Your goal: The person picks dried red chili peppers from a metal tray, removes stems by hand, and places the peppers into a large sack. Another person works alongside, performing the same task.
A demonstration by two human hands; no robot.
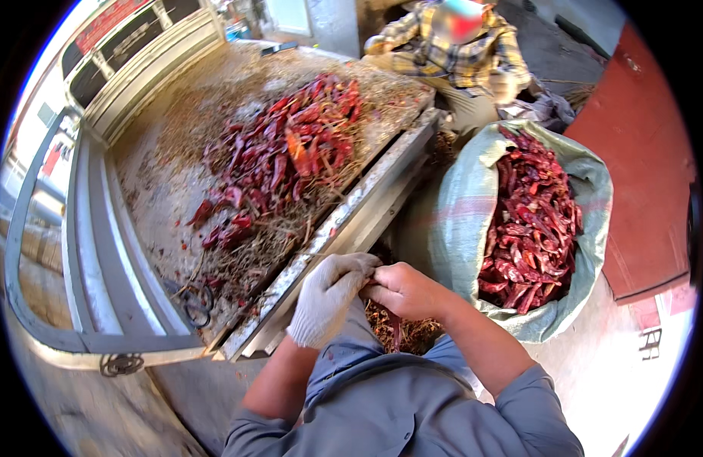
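My left hand (335, 294), in a white knitted glove, meets my bare right hand (405, 291) at the fingertips, just outside the truck bed's edge. A dried red chili pepper (395, 330) hangs below my right hand, between my knees. Both hands are closed around its upper part; my fingers mostly hide the grip. A thin dry stem sticks out by the glove. On the truck bed (151, 154) ahead lies a loose pile of dried red chili peppers (283, 148). To my right stands a pale green woven sack (462, 223), its mouth rolled back, full of dried red chilies (531, 228).
Dark-handled scissors (197, 305) lie at the bed's near left corner among stem litter (254, 263). The metal bed edge (328, 231) runs close to my left hand. Across the corner sits a person in a plaid shirt (460, 57). A red panel (642, 183) stands behind the sack.
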